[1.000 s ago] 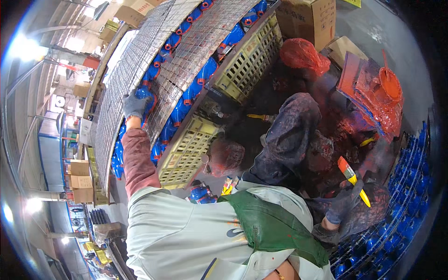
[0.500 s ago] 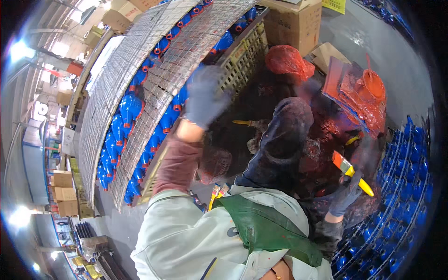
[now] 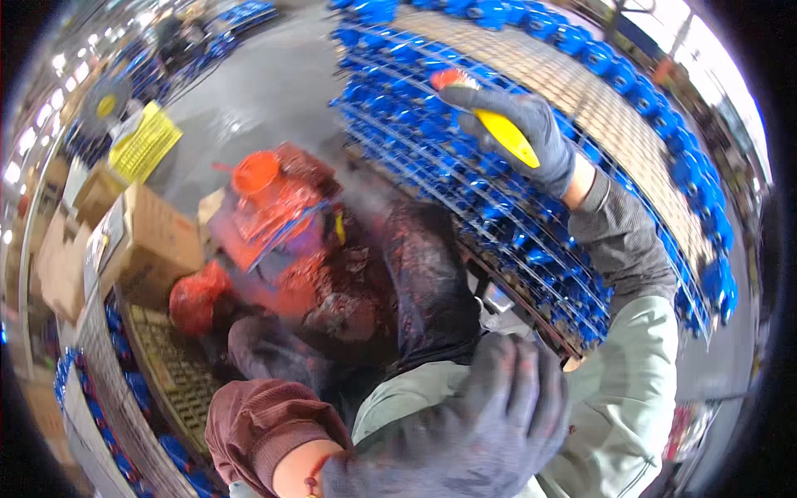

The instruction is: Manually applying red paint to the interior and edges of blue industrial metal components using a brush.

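Observation:
My right hand (image 3: 540, 141), in a grey glove, is raised at the upper right with its fingers closed around a paintbrush. The paintbrush (image 3: 508, 138) has a yellow handle and red-coated bristles. It is held in front of a rack of glossy blue parts (image 3: 490, 174) stacked in layers between wire mesh. My left hand (image 3: 452, 427), gloved in grey with reddish stains, lies across the front of my body, close to the camera. Its fingers are stretched out, and nothing shows in it.
Ahead to the left, a red paint tub (image 3: 257, 173) sits on a paint-covered heap. A red plastic bag (image 3: 199, 297) is beside a cardboard box (image 3: 158, 236). Another layered rack (image 3: 133, 390) stands at the lower left. Farther off is a yellow crate (image 3: 145, 141).
The view has swung right, toward the blue parts' rack. My right hand has risen with the paintbrush. My left hand has come from the left-hand rack to the front of my body.

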`<action>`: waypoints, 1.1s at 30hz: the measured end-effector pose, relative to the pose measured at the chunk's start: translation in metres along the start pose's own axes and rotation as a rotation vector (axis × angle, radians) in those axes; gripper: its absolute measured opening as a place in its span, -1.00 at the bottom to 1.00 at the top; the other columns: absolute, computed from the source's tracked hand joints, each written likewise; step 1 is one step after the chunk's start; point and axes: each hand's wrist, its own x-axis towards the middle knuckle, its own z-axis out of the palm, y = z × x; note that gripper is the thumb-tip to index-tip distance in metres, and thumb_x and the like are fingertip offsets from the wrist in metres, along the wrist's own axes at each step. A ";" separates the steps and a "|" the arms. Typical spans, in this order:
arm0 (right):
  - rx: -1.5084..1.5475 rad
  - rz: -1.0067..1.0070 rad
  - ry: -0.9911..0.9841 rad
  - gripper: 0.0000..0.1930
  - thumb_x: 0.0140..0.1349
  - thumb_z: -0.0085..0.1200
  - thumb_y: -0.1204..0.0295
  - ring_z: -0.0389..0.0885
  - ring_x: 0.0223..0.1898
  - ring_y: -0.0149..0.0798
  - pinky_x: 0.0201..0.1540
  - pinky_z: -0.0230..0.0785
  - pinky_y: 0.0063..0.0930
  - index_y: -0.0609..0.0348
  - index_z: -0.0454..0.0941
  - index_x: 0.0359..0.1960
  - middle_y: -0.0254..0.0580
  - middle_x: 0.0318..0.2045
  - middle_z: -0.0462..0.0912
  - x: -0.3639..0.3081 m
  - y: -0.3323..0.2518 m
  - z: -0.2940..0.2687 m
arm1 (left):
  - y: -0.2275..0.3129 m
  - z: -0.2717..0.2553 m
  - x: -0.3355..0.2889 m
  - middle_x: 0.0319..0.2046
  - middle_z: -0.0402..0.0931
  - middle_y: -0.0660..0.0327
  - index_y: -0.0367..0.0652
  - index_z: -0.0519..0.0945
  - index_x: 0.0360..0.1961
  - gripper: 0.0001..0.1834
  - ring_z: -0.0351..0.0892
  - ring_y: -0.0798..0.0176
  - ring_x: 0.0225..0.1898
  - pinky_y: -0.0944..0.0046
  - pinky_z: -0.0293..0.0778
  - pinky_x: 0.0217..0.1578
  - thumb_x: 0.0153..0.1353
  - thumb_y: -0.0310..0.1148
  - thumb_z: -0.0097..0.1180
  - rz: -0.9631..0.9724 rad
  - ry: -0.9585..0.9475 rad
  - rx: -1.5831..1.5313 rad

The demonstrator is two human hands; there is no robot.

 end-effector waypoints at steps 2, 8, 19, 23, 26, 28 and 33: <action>-0.239 0.014 0.057 -0.50 0.15 0.23 0.38 0.71 -0.41 -0.19 -0.35 0.53 -0.40 -0.21 0.52 0.17 -0.24 -0.41 0.69 -0.012 0.015 -0.032 | 0.005 0.004 0.015 -0.04 0.56 -0.08 -0.35 0.50 0.02 -0.45 0.53 -0.19 0.02 -0.13 0.48 0.04 0.20 -0.06 0.03 0.015 0.065 0.039; -0.876 0.084 0.139 -0.61 0.18 0.12 0.46 0.69 -0.32 -0.03 -0.27 0.54 -0.21 -0.23 0.53 0.06 -0.10 -0.37 0.68 -0.062 0.097 -0.140 | 0.006 0.004 0.030 0.01 0.49 -0.01 -0.26 0.45 0.06 -0.46 0.46 -0.13 0.07 -0.08 0.40 0.09 0.21 -0.05 0.00 0.104 0.048 -0.025; -1.676 1.070 -0.046 -0.44 0.20 0.13 0.29 0.52 0.09 0.13 0.04 0.39 0.03 -0.10 0.34 0.27 0.08 0.06 0.57 -0.289 0.101 -0.270 | -0.091 0.067 -0.036 -0.11 0.59 0.03 -0.14 0.56 0.02 -0.57 0.60 -0.01 -0.05 0.06 0.52 -0.01 0.20 -0.12 0.15 -0.085 -0.164 -0.726; -1.642 1.223 -0.003 -0.37 0.15 0.18 0.30 0.49 0.12 0.12 0.15 0.29 0.07 -0.09 0.31 0.31 0.06 0.14 0.50 -0.314 0.106 -0.247 | -0.098 0.166 -0.094 -0.05 0.60 0.03 -0.08 0.56 0.05 -0.59 0.59 -0.09 -0.04 0.04 0.52 -0.04 0.24 -0.13 0.15 -0.466 -0.228 -0.665; -1.537 1.262 0.010 -0.35 0.11 0.18 0.34 0.47 0.13 0.12 0.26 0.19 0.09 -0.09 0.33 0.30 0.00 0.18 0.47 -0.310 0.109 -0.245 | -0.095 0.218 -0.137 -0.01 0.58 0.01 -0.06 0.55 0.08 -0.58 0.57 -0.13 -0.02 0.00 0.50 -0.01 0.26 -0.10 0.11 -0.593 -0.281 -0.704; -1.669 1.060 0.014 -0.38 0.09 0.17 0.36 0.48 0.08 0.08 0.21 0.19 0.09 -0.08 0.38 0.27 -0.06 0.09 0.53 -0.304 0.107 -0.241 | -0.091 0.242 -0.156 -0.04 0.60 0.05 -0.03 0.57 0.06 -0.60 0.59 -0.10 -0.04 0.03 0.51 -0.02 0.26 -0.12 0.13 -0.686 -0.261 -0.729; -1.599 0.757 -0.012 -0.59 0.14 0.12 0.37 0.50 -0.03 0.02 0.11 0.25 -0.05 -0.06 0.52 0.09 -0.09 -0.11 0.58 -0.275 0.094 -0.220 | -0.093 0.262 -0.177 0.03 0.57 0.03 -0.03 0.55 0.10 -0.54 0.56 -0.11 0.01 -0.01 0.48 0.04 0.31 0.00 0.01 -0.713 -0.364 -0.584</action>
